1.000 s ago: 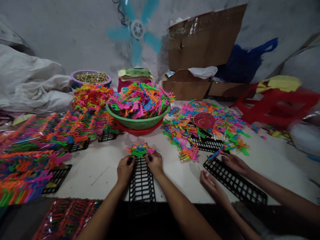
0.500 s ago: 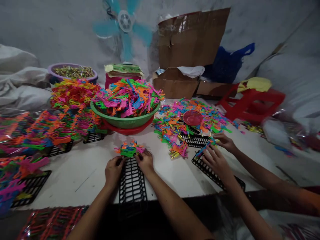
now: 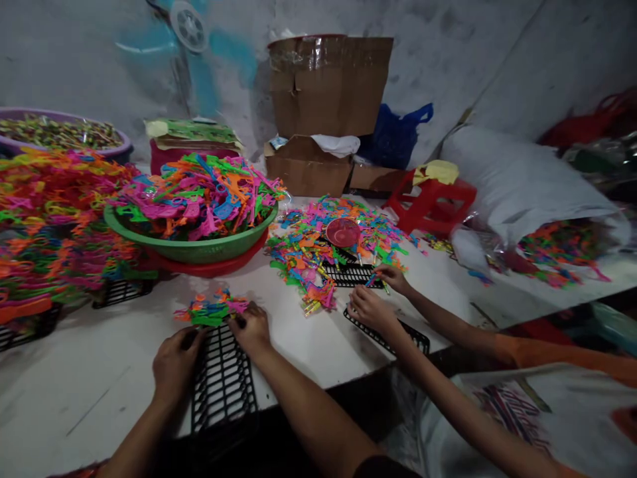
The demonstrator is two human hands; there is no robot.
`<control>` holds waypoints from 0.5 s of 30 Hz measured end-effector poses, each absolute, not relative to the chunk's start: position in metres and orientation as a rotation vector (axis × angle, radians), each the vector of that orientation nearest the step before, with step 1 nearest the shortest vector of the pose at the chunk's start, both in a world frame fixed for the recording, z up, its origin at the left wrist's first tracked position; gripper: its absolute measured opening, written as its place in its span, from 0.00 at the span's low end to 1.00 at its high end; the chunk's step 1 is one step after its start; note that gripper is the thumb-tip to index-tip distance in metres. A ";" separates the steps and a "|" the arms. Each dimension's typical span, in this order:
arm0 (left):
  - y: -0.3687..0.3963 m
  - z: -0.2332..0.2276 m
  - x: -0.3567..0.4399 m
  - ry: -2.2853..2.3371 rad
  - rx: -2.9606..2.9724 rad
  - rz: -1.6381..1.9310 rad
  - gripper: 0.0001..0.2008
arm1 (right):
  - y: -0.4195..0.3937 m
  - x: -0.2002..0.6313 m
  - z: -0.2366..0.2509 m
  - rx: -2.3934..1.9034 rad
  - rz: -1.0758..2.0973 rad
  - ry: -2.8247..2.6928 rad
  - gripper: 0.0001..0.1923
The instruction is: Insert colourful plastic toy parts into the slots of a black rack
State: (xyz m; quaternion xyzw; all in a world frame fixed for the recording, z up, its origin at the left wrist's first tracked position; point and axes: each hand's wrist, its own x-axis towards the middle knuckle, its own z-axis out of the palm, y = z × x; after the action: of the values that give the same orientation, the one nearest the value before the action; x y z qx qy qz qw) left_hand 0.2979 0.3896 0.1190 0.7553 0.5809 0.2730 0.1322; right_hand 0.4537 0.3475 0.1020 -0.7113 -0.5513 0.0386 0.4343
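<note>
1. The black plastic rack [image 3: 221,378] lies flat on the white counter [image 3: 84,372], right at the near edge, long side running away from the person. It looks like thin moulded grid plastic, so my guess is light, fairly stiff, a bit bendy along its length, and not fragile. It'd slide easily on that smooth top.

2. Best place to grab it, I reckon, is by the long side rails or the far corners, since the open slots give the fingers something to hook.

3. The left hand [image 3: 174,362] sits on the rack's far left corner, fingers curled down over the edge. The right hand [image 3: 253,328] is on the far right corner, fingers bent and pressed together at the rim. I can't tell if either one is actually pinching a piece.

4. A small clump of bright toy pieces [image 3: 209,309] sits at the rack's far end, just beyond both sets of fingertips, touching or nearly so. These look featherlight and springy, easy to tangle.

5. Further back there's a green basin [image 3: 199,249] heaped with the same pieces, and to the right another person's hands [image 3: 373,309] work over a second rack.
</note>
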 end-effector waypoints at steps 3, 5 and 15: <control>0.389 0.120 0.298 1.692 2.195 0.790 0.21 | 0.347 0.453 0.102 -1.770 0.107 -1.373 0.10; 0.389 0.119 0.298 1.702 2.191 0.783 0.21 | 0.348 0.454 0.102 -1.779 0.115 -1.375 0.09; 0.390 0.118 0.298 1.715 2.152 0.740 0.21 | 0.347 0.455 0.103 -1.765 0.100 -1.392 0.08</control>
State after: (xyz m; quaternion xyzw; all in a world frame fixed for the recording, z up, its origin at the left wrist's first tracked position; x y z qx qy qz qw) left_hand 0.2976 0.3900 0.1179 0.7472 0.5954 0.2568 0.1458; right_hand 0.4546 0.3469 0.1034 -0.7077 -0.5581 0.0403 0.4314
